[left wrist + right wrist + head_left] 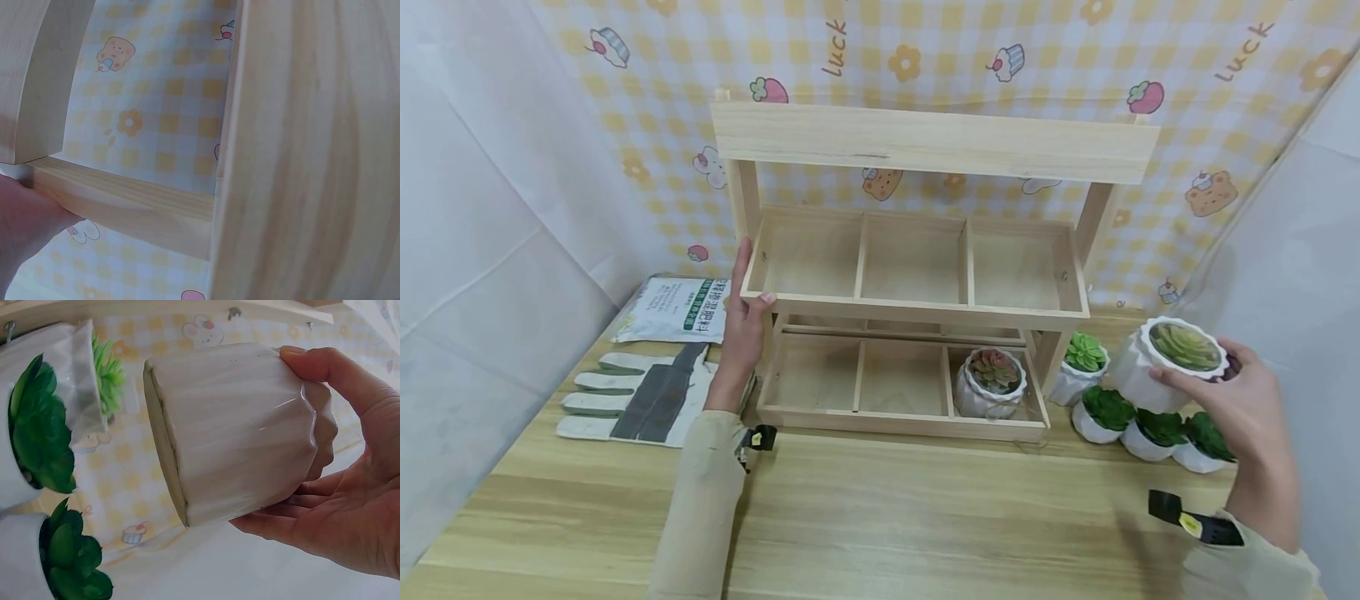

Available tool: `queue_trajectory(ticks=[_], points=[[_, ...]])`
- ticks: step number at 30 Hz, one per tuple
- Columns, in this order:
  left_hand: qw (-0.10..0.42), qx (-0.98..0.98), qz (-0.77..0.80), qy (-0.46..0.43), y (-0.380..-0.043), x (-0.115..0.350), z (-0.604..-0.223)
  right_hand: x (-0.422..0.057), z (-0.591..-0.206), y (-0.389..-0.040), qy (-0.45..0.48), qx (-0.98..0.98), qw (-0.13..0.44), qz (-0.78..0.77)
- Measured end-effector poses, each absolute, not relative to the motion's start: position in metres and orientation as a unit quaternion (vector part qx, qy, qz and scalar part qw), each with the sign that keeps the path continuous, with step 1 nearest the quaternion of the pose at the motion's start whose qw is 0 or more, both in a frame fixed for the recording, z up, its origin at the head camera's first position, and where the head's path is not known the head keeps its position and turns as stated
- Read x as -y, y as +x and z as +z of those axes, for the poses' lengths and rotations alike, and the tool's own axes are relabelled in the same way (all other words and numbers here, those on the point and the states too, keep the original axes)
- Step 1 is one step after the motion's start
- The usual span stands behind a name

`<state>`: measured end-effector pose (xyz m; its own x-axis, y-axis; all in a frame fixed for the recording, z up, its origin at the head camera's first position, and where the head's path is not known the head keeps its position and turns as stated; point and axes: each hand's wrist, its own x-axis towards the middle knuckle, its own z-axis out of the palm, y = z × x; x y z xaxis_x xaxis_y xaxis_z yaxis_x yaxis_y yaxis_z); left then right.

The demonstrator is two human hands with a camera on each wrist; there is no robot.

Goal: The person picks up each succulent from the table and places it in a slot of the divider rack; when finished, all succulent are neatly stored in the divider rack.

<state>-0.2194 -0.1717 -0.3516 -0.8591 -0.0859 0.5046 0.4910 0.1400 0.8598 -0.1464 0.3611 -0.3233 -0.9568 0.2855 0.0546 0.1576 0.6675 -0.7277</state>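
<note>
Right hand (1255,408): grip closed round white succulent pot (1150,375), three o'clock, near small potted plants (1107,408). Left hand (745,337) (thumb to the front): grip partly spread, holding wooden stand (917,311) at nine o'clock. Reddish succulent pot (985,398): lower tier (902,422), three o'clock.

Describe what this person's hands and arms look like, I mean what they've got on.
The left hand and right hand are gloveless, with no rings visible. Pale beige sleeves come down toward both wrists, and each wrist wears a black device with a small yellow marking.
</note>
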Motion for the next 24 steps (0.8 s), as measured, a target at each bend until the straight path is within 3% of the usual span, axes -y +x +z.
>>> queue_trajectory(ticks=[12,19,24], points=[[0.213,0.714,-0.652,-0.141,-0.225,0.175,-0.363,-0.351,-0.319,-0.128,-0.080,0.902,0.090,0.415],[0.215,0.717,-0.648,-0.141,-0.210,0.167,-0.346,-0.335,-0.314,-0.114,-0.036,0.916,0.032,0.399],[0.213,0.715,-0.651,-0.143,-0.209,0.168,-0.342,-0.317,-0.315,-0.108,0.018,0.903,0.028,0.429]])
